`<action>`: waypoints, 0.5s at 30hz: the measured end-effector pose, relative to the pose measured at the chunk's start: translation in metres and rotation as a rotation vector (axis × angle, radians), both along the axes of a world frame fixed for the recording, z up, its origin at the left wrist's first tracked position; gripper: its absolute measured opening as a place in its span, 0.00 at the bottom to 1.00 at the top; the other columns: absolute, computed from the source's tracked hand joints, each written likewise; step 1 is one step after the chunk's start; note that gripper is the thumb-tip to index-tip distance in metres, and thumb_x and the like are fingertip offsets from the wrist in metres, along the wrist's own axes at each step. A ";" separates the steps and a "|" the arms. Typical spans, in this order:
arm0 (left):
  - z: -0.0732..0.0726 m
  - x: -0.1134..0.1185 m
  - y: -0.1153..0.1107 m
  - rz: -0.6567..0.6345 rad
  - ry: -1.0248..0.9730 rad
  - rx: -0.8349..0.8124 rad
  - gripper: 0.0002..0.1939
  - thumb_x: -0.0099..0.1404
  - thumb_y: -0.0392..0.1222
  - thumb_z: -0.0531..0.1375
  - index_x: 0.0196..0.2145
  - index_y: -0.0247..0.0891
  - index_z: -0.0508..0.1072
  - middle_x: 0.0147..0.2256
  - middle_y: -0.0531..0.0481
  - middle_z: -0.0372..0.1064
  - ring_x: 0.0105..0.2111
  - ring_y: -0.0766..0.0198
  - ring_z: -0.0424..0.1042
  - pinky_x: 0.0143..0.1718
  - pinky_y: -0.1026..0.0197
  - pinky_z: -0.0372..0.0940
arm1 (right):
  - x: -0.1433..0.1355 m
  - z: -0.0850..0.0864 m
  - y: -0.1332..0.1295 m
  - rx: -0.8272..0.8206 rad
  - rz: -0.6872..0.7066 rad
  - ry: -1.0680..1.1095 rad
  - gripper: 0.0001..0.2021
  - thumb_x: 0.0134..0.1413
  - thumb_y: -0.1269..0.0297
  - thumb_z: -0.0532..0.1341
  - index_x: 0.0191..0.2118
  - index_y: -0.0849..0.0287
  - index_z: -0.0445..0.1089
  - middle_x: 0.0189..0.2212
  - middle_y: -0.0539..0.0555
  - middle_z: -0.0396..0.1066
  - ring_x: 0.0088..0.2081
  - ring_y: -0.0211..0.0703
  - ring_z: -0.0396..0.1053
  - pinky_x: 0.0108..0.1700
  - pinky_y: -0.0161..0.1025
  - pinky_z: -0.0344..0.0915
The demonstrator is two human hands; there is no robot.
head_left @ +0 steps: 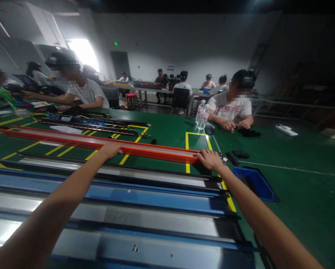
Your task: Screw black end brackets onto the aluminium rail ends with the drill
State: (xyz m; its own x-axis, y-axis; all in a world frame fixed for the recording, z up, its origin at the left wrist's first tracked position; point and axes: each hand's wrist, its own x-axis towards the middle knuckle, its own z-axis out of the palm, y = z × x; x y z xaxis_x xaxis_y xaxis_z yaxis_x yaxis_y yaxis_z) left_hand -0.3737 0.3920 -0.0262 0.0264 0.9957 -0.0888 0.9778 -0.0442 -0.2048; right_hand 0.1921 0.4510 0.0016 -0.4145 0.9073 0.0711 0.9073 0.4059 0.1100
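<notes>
A long orange-red channel rail (153, 150) with a pale inner strip lies across the green table, running from the far left to right of centre. My left hand (110, 150) grips it near its middle, fingers over the near edge. At its right end my right hand (210, 160) is closed around the rail, thumb on the near side. Nearer to me, a dark-edged silver rail (156, 173) and a blue rail (161, 196) lie parallel to it. My forearms pass over these and over wider silver panels (167, 243) at the front.
A blue bin (257, 183) stands to the right, near small black parts (240, 154). Clear water bottles (202, 116) stand beyond the orange rail's right end. Dark strips with wiring (94, 123) lie behind it. Co-workers sit opposite (230, 106) and at the left (84, 93).
</notes>
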 end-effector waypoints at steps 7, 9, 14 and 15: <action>-0.004 -0.003 -0.001 0.013 -0.006 0.028 0.19 0.73 0.49 0.60 0.56 0.35 0.72 0.55 0.41 0.72 0.54 0.53 0.73 0.56 0.42 0.69 | -0.001 0.000 0.001 0.049 0.010 -0.021 0.29 0.75 0.46 0.42 0.50 0.64 0.72 0.49 0.68 0.76 0.53 0.58 0.72 0.55 0.47 0.60; -0.005 -0.007 -0.003 0.006 -0.014 0.026 0.18 0.75 0.48 0.57 0.56 0.35 0.72 0.54 0.39 0.74 0.55 0.51 0.73 0.58 0.44 0.67 | 0.000 0.000 0.003 0.051 0.030 -0.023 0.30 0.74 0.45 0.43 0.50 0.65 0.72 0.49 0.68 0.77 0.53 0.59 0.72 0.55 0.47 0.60; -0.009 -0.025 -0.002 -0.029 -0.064 0.036 0.22 0.73 0.49 0.54 0.57 0.34 0.74 0.55 0.33 0.75 0.58 0.43 0.72 0.58 0.47 0.66 | -0.003 0.000 0.005 0.046 0.058 -0.008 0.32 0.73 0.42 0.43 0.49 0.66 0.73 0.48 0.69 0.77 0.53 0.60 0.73 0.56 0.47 0.61; -0.010 -0.030 -0.001 -0.042 -0.085 0.035 0.24 0.73 0.51 0.54 0.57 0.32 0.74 0.56 0.31 0.74 0.58 0.41 0.72 0.58 0.45 0.65 | -0.005 -0.001 0.006 0.045 0.060 -0.002 0.32 0.73 0.42 0.44 0.49 0.66 0.73 0.48 0.70 0.77 0.53 0.60 0.72 0.56 0.47 0.61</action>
State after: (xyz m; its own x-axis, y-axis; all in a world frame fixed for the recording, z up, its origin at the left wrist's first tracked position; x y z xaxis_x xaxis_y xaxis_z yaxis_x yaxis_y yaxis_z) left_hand -0.4037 0.3911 -0.0365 0.0741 0.9960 -0.0492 0.9891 -0.0796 -0.1236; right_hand 0.1875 0.4572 0.0009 -0.4683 0.8766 0.1105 0.8812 0.4542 0.1310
